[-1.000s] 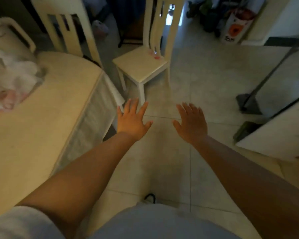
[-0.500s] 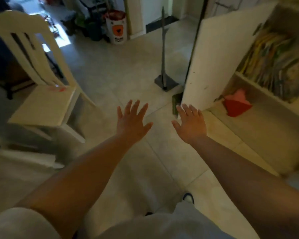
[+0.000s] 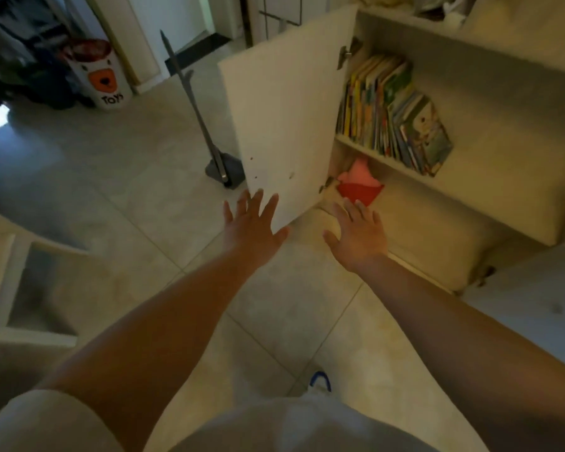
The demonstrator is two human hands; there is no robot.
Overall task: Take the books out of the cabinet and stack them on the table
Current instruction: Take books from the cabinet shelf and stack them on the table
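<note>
A white cabinet (image 3: 490,102) stands at the upper right with its door (image 3: 284,125) swung open. On its upper shelf a row of colourful books (image 3: 385,112) leans to the left. My left hand (image 3: 252,226) is stretched out flat with spread fingers, just below the door's lower edge. My right hand (image 3: 359,233) is also flat and spread, in front of the cabinet's bottom compartment. Both hands hold nothing and are well below the books.
A red and pink cloth item (image 3: 359,184) lies on the lower shelf. A grey stand with a long pole (image 3: 222,171) sits on the tiled floor behind the door. A white toy bin (image 3: 101,79) is at the far left. A pale chair (image 3: 0,278) is at the left edge.
The view has swung right from the table and chair to the open cabinet, which is now closer. Both hands stay spread and empty, held out ahead.
</note>
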